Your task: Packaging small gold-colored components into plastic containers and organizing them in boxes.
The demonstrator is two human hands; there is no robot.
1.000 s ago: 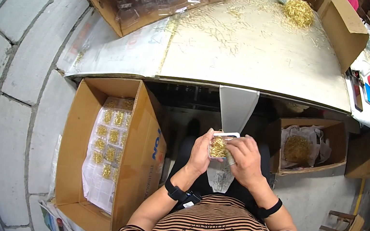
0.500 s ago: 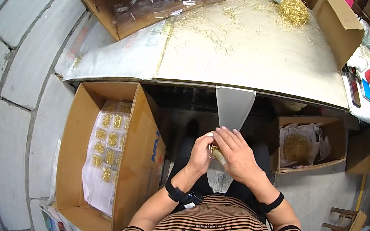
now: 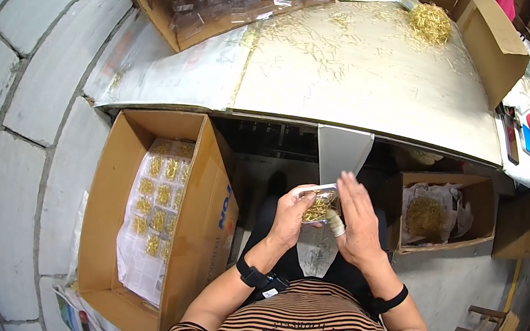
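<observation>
The left hand (image 3: 289, 213) curls around a small clear plastic box (image 3: 320, 203) full of thin gold-coloured pins (image 3: 317, 211), in front of the tummy. At the box's 3 o'clock, the right hand (image 3: 360, 225) is flat, fingers straight, with pale wrap (image 3: 337, 226) around its thumb; I can't tell if it touches the box. A cardboard carton (image 3: 202, 225) with filled packs (image 3: 163, 199) sits at 9 o'clock, a gold pile (image 3: 431, 23) at 1 o'clock.

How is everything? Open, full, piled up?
Small clear rectangular plastic box, containing thin gold pieces
Left hand, holding that box
Right hand, flat, open
Long brown cardboard box, lower left, open
Brown cardboard box, upper left, open
Shallow brown cardboard box, middle right, open
Shiny gold heap, upper right, loosely piled
</observation>
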